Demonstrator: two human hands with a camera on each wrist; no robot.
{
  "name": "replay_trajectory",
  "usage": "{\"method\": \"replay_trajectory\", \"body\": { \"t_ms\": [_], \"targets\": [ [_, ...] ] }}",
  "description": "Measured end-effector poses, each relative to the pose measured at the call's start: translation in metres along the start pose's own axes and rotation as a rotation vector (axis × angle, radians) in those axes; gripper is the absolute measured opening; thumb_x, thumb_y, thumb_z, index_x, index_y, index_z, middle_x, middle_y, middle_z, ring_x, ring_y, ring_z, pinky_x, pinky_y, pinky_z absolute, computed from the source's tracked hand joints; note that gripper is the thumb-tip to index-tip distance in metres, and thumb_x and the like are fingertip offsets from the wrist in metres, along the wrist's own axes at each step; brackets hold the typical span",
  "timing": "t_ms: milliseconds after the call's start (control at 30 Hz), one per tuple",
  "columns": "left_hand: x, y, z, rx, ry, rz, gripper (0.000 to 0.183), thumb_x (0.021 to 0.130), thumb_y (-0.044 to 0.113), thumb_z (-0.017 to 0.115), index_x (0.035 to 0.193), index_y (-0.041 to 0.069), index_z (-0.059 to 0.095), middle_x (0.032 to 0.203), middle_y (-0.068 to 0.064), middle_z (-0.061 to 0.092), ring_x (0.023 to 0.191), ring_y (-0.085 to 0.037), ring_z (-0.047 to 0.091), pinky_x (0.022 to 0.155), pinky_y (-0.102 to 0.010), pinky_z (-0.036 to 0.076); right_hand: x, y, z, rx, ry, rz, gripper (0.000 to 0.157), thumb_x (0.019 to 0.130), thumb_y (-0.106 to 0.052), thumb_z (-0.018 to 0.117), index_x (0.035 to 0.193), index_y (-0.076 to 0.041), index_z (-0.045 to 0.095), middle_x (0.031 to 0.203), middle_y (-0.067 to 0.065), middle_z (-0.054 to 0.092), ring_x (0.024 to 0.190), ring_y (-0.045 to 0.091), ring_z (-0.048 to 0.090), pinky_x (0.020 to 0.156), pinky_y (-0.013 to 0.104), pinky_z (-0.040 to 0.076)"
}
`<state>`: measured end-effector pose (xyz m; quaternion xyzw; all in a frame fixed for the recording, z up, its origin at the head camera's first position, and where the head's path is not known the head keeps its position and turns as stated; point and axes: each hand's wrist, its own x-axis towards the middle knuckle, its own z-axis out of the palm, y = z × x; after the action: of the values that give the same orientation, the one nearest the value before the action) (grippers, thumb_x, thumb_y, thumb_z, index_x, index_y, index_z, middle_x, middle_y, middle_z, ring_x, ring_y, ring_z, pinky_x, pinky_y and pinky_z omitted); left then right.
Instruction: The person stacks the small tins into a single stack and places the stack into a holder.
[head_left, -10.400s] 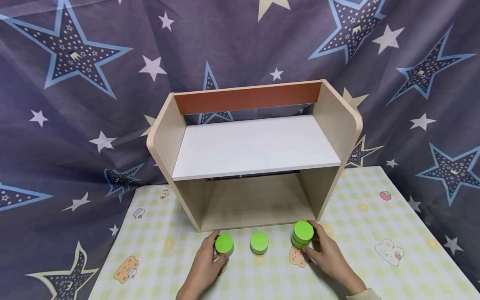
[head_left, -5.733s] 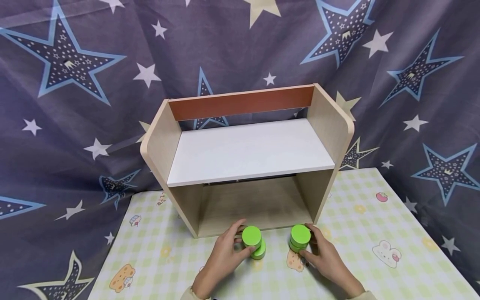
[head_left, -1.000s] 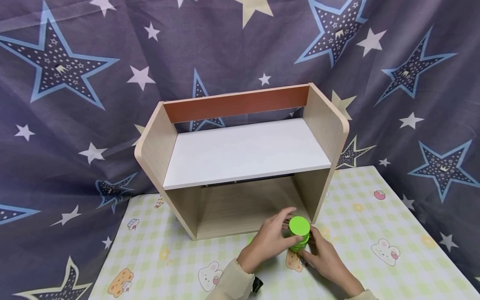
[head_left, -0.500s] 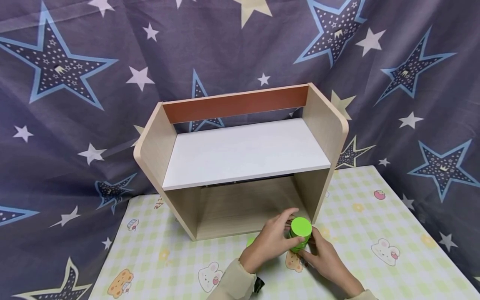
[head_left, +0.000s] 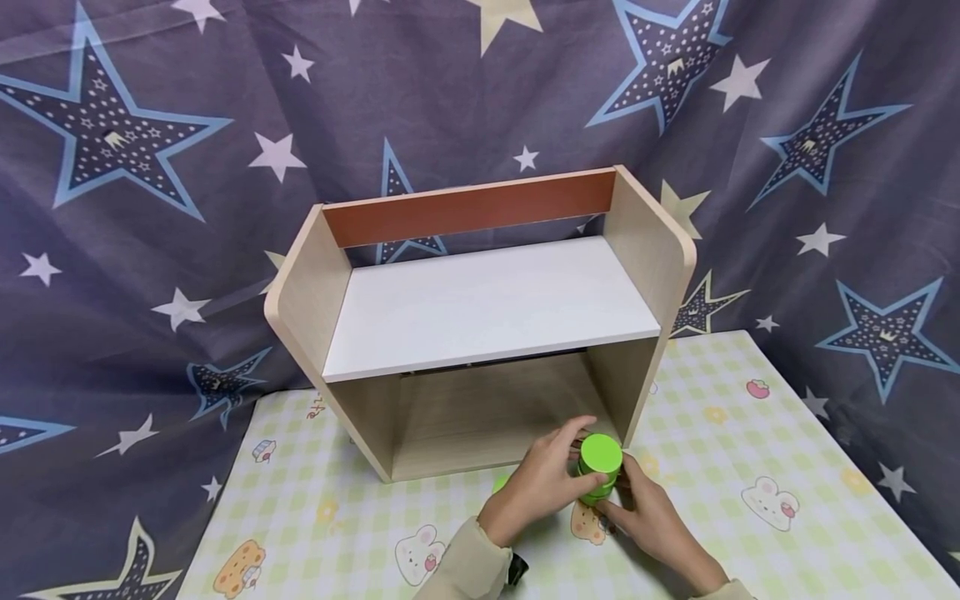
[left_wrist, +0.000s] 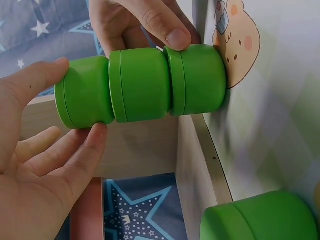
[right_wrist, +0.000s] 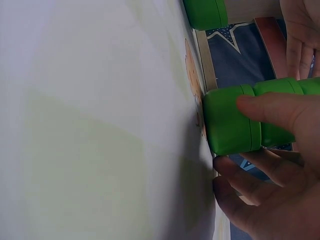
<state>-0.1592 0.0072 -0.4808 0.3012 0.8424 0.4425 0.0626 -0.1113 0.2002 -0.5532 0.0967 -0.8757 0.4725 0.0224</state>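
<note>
Three green jars [left_wrist: 142, 85] stand in a single column between a person's two bare hands, before a small wooden shelf unit [head_left: 491, 304].

The left hand [head_left: 543, 479] pinches the top jar [head_left: 602, 452] between thumb and fingers, and that jar's underside meets the lid of the middle jar [left_wrist: 142, 87]; the right hand [head_left: 651, 507] grips the bottom jar [right_wrist: 227, 120], thumb on one side, fingers on the other. The column rests on a checked tablecloth [head_left: 817, 533], just in front of the unit's right front corner and beside a printed cartoon figure [left_wrist: 242, 42]. A fourth jar [left_wrist: 260, 220] (mostly hidden behind the left hand in the head view) stands to the column's left, near but not touching. Behind the unit hangs a dark curtain [head_left: 480, 100] patterned with stars.
</note>
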Motion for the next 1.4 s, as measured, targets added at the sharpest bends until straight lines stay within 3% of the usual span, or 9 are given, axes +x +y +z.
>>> {"method": "replay_trajectory", "body": {
  "t_ms": [467,800,933,1133,1400],
  "targets": [
    [-0.002,0.000,-0.001,0.047,0.004,0.028,0.076,0.088,0.028,0.080,0.151,0.020,0.038,0.133,-0.001,0.057,0.108,-0.006,0.061,0.087,-0.025,0.056,-0.001,-0.001,0.000,0.002,-0.007,-0.002,0.071,0.086,-0.008,0.080,0.145,-0.002,0.041,0.134,0.014,0.059,0.117,0.031,0.061,0.098,0.047,0.051],
    [-0.006,-0.004,-0.005,0.036,0.002,0.006,0.077,0.088,0.033,0.080,0.152,0.023,0.037,0.136,-0.002,0.056,0.113,-0.010,0.060,0.092,-0.027,0.054,0.002,-0.005,0.000,-0.001,-0.013,0.012,0.069,0.086,-0.006,0.080,0.143,-0.002,0.042,0.131,0.014,0.061,0.115,0.031,0.062,0.097,0.048,0.052],
    [-0.012,-0.005,-0.010,0.028,0.014,-0.022,0.077,0.088,0.034,0.079,0.152,0.026,0.037,0.138,-0.004,0.055,0.114,-0.016,0.061,0.092,-0.029,0.054,0.002,-0.005,0.000,-0.019,0.006,-0.001,0.069,0.085,-0.007,0.081,0.143,-0.002,0.042,0.130,0.015,0.061,0.114,0.032,0.062,0.097,0.049,0.051],
    [-0.024,-0.006,-0.019,0.001,0.043,-0.014,0.076,0.089,0.032,0.079,0.152,0.023,0.037,0.134,-0.008,0.058,0.112,-0.014,0.061,0.092,-0.027,0.054,0.001,-0.005,0.001,-0.012,0.021,-0.001,0.071,0.085,-0.008,0.082,0.143,-0.003,0.043,0.132,0.017,0.060,0.115,0.033,0.062,0.098,0.050,0.050],
    [-0.041,-0.013,-0.032,-0.029,0.098,-0.037,0.073,0.090,0.031,0.078,0.151,0.023,0.039,0.133,-0.004,0.060,0.112,-0.016,0.062,0.094,-0.039,0.055,0.000,-0.005,0.002,-0.014,0.017,0.026,0.072,0.084,-0.007,0.082,0.144,-0.004,0.042,0.133,0.017,0.060,0.117,0.033,0.061,0.101,0.050,0.048]
  ]
}}
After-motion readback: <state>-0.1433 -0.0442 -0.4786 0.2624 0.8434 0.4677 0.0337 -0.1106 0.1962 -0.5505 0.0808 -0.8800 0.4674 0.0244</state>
